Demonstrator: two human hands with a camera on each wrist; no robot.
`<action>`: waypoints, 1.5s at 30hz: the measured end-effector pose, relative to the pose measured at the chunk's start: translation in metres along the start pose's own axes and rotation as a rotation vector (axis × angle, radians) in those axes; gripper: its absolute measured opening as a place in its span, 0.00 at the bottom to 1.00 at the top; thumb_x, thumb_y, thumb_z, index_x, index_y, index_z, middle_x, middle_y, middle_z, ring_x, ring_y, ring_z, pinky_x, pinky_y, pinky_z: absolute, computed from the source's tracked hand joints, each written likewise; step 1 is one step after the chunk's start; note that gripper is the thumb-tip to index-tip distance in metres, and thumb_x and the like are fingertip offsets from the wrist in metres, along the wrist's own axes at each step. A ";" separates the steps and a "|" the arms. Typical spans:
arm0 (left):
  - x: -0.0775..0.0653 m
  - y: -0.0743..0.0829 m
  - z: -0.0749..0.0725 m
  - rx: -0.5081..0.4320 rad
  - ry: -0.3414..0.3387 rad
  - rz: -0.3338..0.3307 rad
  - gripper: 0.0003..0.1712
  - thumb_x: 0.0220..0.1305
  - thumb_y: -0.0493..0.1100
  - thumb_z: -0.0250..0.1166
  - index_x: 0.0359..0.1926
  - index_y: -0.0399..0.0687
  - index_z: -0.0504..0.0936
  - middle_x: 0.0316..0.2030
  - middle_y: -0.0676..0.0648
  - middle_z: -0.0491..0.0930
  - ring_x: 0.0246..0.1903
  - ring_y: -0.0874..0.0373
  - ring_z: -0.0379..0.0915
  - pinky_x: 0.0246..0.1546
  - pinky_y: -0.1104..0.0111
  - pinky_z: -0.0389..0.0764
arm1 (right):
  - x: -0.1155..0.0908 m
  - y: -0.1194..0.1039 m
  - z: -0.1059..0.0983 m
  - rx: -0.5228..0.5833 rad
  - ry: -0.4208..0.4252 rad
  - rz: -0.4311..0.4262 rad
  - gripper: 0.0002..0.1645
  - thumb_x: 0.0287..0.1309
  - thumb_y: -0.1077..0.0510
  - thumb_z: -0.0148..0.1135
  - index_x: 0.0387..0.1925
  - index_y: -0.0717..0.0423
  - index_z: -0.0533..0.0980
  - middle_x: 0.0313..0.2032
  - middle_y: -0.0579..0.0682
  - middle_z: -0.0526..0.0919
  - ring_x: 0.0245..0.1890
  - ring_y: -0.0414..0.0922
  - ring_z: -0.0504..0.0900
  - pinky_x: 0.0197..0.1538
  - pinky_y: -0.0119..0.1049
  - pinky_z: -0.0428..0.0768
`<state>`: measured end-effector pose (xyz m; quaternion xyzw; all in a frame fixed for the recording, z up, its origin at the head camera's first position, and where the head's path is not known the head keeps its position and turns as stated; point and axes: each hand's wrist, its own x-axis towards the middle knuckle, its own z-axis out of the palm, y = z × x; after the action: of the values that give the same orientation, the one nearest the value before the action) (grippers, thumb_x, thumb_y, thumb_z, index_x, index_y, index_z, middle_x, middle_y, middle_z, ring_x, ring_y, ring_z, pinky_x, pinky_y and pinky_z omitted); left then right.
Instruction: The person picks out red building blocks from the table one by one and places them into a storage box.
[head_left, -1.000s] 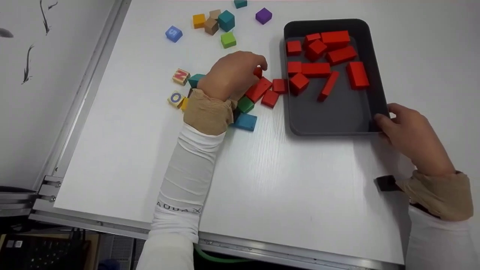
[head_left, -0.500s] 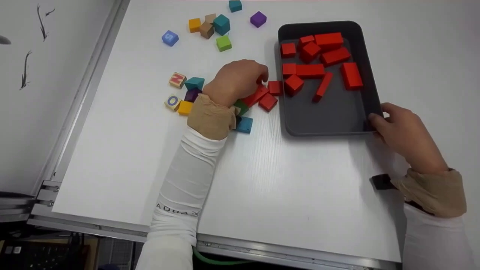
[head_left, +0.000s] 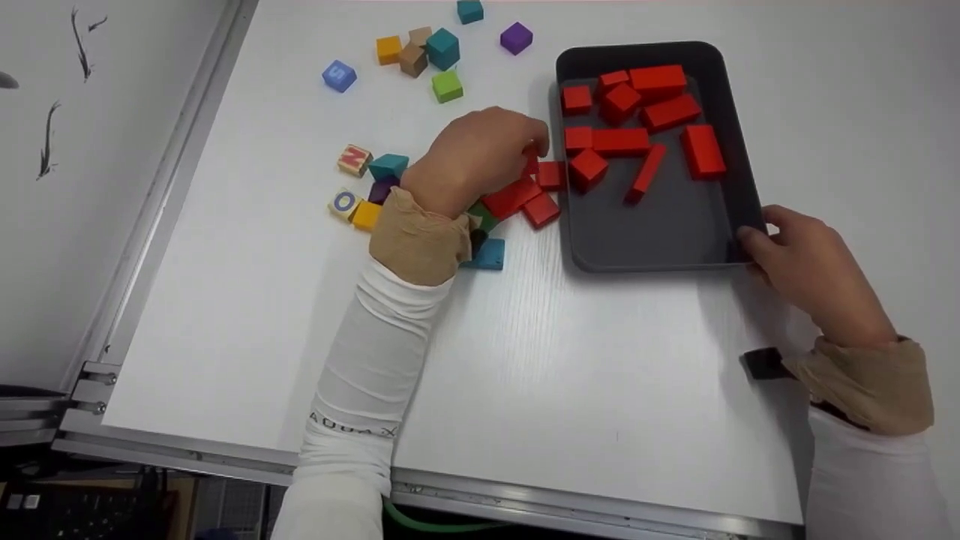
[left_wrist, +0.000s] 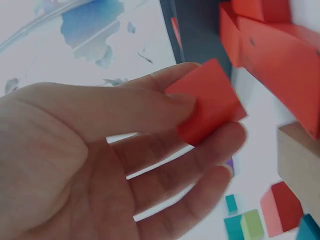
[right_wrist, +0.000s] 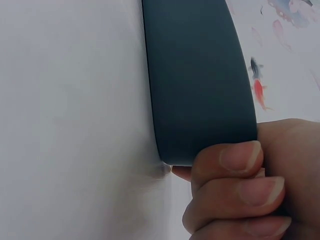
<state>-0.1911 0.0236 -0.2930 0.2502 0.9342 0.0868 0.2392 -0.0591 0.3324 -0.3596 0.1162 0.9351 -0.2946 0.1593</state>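
Between thumb and fingers, my left hand (head_left: 476, 157) pinches a red block (left_wrist: 212, 102), which the left wrist view shows plainly. In the head view that hand is over a cluster of blocks, just left of a dark grey tray (head_left: 660, 240). Loose red blocks (head_left: 513, 196) lie under and beside the fingers, close to the tray's left wall. My right hand (head_left: 806, 270) grips the tray at its near right corner, thumb over the rim and fingers curled against the outside, as the right wrist view shows. Several red blocks (head_left: 621, 142) lie spread in the tray.
Left of my left hand are letter blocks (head_left: 355, 160), a teal block (head_left: 389, 166) and a yellow block (head_left: 367, 216). A blue block (head_left: 489, 255) lies near the wrist. Farther back sit a purple cube (head_left: 517, 38), a light green cube (head_left: 448, 86) and several others.
My left hand dips toward the red blocks, then rises slightly to the right with a red block in its fingers. Two nearby red blocks have shifted a little. The right hand keeps its grip.
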 end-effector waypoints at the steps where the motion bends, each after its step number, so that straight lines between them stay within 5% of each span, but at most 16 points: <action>1: 0.000 0.002 0.000 0.000 0.008 0.008 0.23 0.69 0.42 0.54 0.64 0.59 0.73 0.56 0.50 0.76 0.51 0.56 0.69 0.54 0.66 0.74 | 0.000 0.000 0.000 0.002 0.001 0.001 0.32 0.71 0.44 0.41 0.63 0.64 0.64 0.30 0.57 0.79 0.29 0.48 0.75 0.27 0.36 0.72; 22: 0.010 0.034 0.013 0.074 0.149 0.191 0.24 0.70 0.42 0.51 0.65 0.61 0.68 0.56 0.50 0.70 0.49 0.59 0.71 0.54 0.72 0.74 | 0.002 0.001 0.001 -0.003 0.017 0.002 0.31 0.71 0.45 0.41 0.63 0.64 0.64 0.27 0.56 0.78 0.27 0.48 0.73 0.26 0.36 0.70; 34: 0.019 0.051 0.035 0.123 0.274 0.379 0.15 0.70 0.38 0.48 0.56 0.55 0.66 0.47 0.53 0.75 0.41 0.63 0.73 0.45 0.78 0.75 | 0.002 -0.001 0.001 0.004 0.014 0.001 0.31 0.71 0.46 0.41 0.63 0.65 0.64 0.26 0.56 0.78 0.27 0.48 0.73 0.25 0.36 0.70; 45: 0.027 0.055 0.043 0.206 0.240 0.347 0.11 0.70 0.42 0.52 0.50 0.56 0.74 0.45 0.54 0.77 0.44 0.62 0.72 0.46 0.73 0.75 | 0.002 0.000 0.000 0.002 0.015 0.002 0.29 0.71 0.45 0.41 0.61 0.62 0.65 0.23 0.53 0.77 0.25 0.46 0.73 0.25 0.36 0.70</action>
<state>-0.1678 0.0863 -0.3258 0.4179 0.9029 0.0598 0.0810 -0.0607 0.3326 -0.3608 0.1197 0.9358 -0.2945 0.1525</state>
